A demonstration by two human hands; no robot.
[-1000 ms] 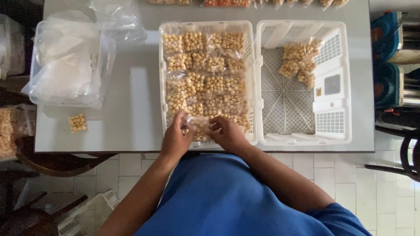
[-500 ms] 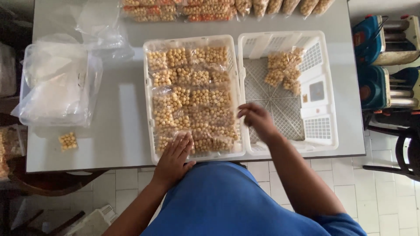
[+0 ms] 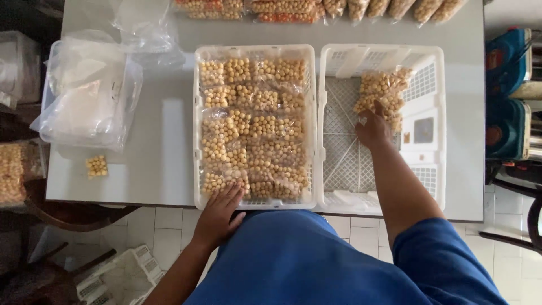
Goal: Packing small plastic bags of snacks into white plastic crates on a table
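Packets of small round yellow snacks fill the white crate point(image 3: 254, 53) straight in front of me, laid in rows from wall to wall, and my left hand point(image 3: 219, 214) rests on its near rim with fingers spread flat, gripping nothing, fingertips just touching the closest packet point(image 3: 223, 182). Beside it on the right stands a second white crate point(image 3: 344, 169), touching the first, its lattice floor mostly bare. My right hand point(image 3: 372, 129) reaches deep into it, fingers loose and laid against the small pile of packets point(image 3: 383, 93) in the far half; whether they pinch a bag I cannot tell. To the left a clear plastic tub point(image 3: 84, 96) with bags inside sits on the grey table point(image 3: 158, 147), and one lone packet point(image 3: 96, 166) lies near its front edge. More filled bags point(image 3: 293, 8) line the far edge.
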